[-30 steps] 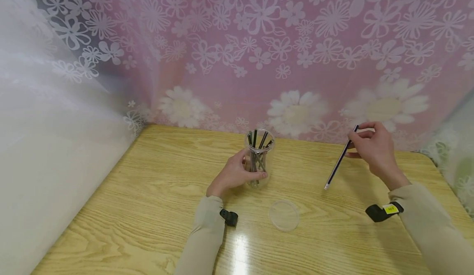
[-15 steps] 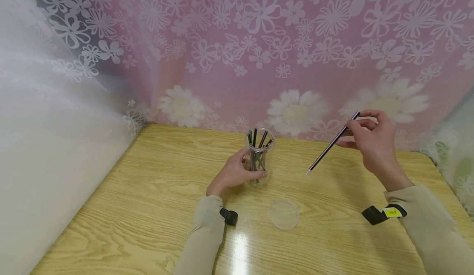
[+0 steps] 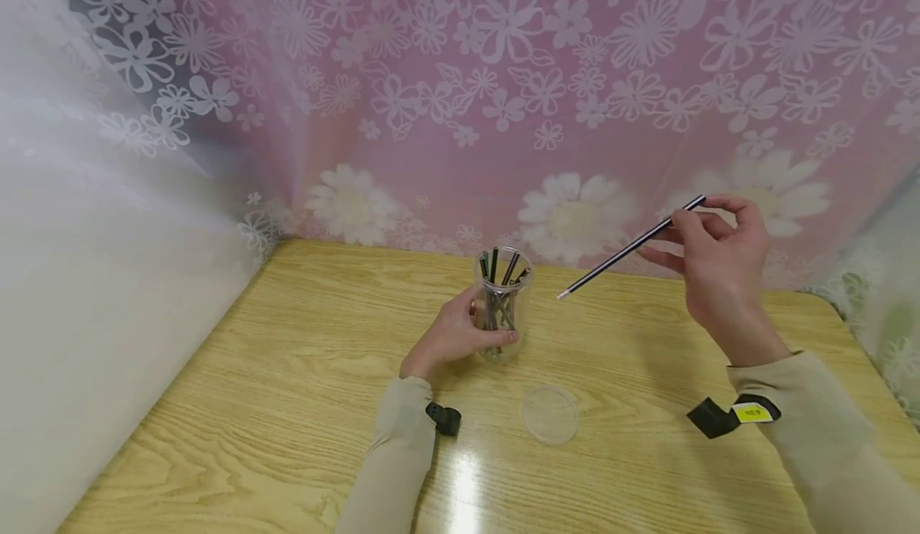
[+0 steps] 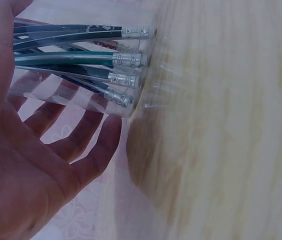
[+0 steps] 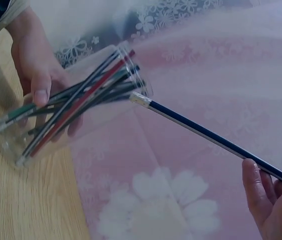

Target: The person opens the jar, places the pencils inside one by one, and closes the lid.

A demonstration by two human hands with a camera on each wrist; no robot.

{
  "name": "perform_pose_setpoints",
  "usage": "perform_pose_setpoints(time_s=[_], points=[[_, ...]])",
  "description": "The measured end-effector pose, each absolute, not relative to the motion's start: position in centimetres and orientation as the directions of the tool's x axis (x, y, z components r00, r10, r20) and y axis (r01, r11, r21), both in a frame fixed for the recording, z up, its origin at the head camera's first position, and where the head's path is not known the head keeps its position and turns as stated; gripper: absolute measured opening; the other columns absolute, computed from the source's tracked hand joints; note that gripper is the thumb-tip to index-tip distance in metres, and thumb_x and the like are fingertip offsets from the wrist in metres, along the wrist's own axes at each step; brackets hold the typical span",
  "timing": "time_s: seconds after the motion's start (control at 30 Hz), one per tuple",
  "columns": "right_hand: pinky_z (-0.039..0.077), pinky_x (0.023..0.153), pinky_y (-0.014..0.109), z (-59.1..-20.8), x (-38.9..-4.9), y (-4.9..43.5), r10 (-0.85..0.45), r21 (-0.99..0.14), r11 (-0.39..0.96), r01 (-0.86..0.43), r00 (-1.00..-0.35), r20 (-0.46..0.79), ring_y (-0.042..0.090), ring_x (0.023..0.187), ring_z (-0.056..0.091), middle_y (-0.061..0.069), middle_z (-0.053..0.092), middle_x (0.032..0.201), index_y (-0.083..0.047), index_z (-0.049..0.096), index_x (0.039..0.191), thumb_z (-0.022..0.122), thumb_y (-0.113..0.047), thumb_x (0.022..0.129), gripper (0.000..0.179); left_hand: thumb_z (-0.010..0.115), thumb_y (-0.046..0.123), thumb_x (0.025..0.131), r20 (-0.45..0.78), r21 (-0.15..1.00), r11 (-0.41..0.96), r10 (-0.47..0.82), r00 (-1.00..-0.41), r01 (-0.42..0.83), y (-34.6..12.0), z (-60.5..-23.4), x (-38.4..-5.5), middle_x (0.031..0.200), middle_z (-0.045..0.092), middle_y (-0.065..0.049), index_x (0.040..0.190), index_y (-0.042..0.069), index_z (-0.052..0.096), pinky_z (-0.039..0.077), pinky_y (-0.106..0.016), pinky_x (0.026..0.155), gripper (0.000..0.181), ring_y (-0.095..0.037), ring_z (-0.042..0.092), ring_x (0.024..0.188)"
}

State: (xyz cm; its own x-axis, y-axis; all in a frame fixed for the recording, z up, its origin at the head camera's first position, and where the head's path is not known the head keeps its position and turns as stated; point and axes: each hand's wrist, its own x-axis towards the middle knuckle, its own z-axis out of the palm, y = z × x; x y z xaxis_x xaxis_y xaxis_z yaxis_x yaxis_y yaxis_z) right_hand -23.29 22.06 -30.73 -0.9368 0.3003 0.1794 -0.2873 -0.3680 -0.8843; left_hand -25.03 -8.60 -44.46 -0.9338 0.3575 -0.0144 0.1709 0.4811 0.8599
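Observation:
A clear plastic jar (image 3: pixel 523 310) stands upright on the wooden table, holding several pencils (image 5: pixel 76 107) with their metal-capped ends down. My left hand (image 3: pixel 458 333) grips the jar from the left, its thumb across the front. In the left wrist view, dark and green pencils show through the jar wall beside my palm. My right hand (image 3: pixel 726 278) pinches a dark blue striped pencil (image 3: pixel 625 254) near its upper end. That pencil is raised above the table and slants down to the left, its silver ferrule end right of the jar's rim.
A round clear lid (image 3: pixel 549 415) lies flat on the wooden table (image 3: pixel 287 422), in front of the jar and to its right. A pink flowered curtain (image 3: pixel 446 151) hangs behind the table. White sheeting (image 3: pixel 108 278) closes off the left side.
My right hand has risen, tilting the pencil flatter and bringing its ferrule end up and left toward the jar. My left hand and the jar have stayed in place.

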Motion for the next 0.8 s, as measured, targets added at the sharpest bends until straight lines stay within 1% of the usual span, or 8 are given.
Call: perform_pose_setpoints(time_s=[0.2,0.3,0.37,0.5,0.6,0.8], points=[[0.062,0.060,0.038,-29.9,-23.2,20.4,0.360,-0.807,-0.439,-0.396,-0.900,0.246,0.024,0.073,0.073,0.008,0.065,0.082,-0.010,0.046,0.115,0.070,0.003,0.092,0.036,0.085,0.049,0.081,-0.012,0.858,0.483,0.358,-0.934,0.174,-8.6,-44.5,-25.1,0.116,0.069,0.000,0.145,0.037,0.048,0.053,-0.039,0.082,0.075,-0.016,0.065,0.093],[0.062,0.060,0.039,-29.6,-23.1,19.8,0.368,-0.769,-0.462,-0.441,-0.885,0.287,0.026,0.073,0.073,0.010,0.063,0.083,-0.009,0.046,0.117,0.069,0.004,0.093,0.035,0.085,0.049,0.081,-0.012,0.856,0.486,0.358,-0.934,0.175,-8.6,-44.5,-25.1,0.117,0.069,0.000,0.145,0.036,0.049,0.053,-0.039,0.082,0.075,-0.016,0.065,0.093],[0.062,0.060,0.039,-29.5,-23.2,19.4,0.366,-0.752,-0.471,-0.462,-0.878,0.309,0.027,0.073,0.073,0.011,0.062,0.083,-0.008,0.047,0.117,0.069,0.004,0.093,0.035,0.085,0.049,0.081,-0.013,0.854,0.490,0.356,-0.934,0.174,-8.6,-44.5,-25.0,0.118,0.068,0.000,0.148,0.035,0.047,0.053,-0.039,0.083,0.078,-0.017,0.065,0.092],[0.062,0.061,0.040,-29.3,-23.5,18.6,0.366,-0.749,-0.463,-0.474,-0.872,0.326,0.027,0.074,0.074,0.011,0.060,0.082,-0.007,0.048,0.115,0.072,0.002,0.092,0.035,0.085,0.050,0.080,-0.012,0.855,0.488,0.358,-0.934,0.176,-8.6,-44.5,-25.0,0.120,0.068,0.000,0.149,0.035,0.046,0.053,-0.040,0.085,0.080,-0.016,0.065,0.094],[0.062,0.061,0.041,-29.3,-23.6,17.8,0.363,-0.764,-0.436,-0.476,-0.870,0.334,0.026,0.074,0.073,0.010,0.060,0.082,-0.007,0.049,0.114,0.073,0.001,0.091,0.034,0.085,0.049,0.081,-0.008,0.859,0.479,0.361,-0.932,0.179,-8.6,-44.5,-25.1,0.118,0.069,0.000,0.145,0.037,0.049,0.053,-0.040,0.085,0.074,-0.016,0.066,0.094],[0.062,0.063,0.041,-29.6,-24.0,16.2,0.342,-0.787,-0.379,-0.488,-0.864,0.371,0.025,0.074,0.072,0.010,0.060,0.087,-0.008,0.050,0.113,0.070,0.003,0.093,0.031,0.085,0.048,0.081,-0.009,0.862,0.474,0.364,-0.931,0.177,-8.6,-44.6,-25.1,0.114,0.069,0.000,0.137,0.036,0.054,0.052,-0.037,0.077,0.066,-0.018,0.065,0.089]])
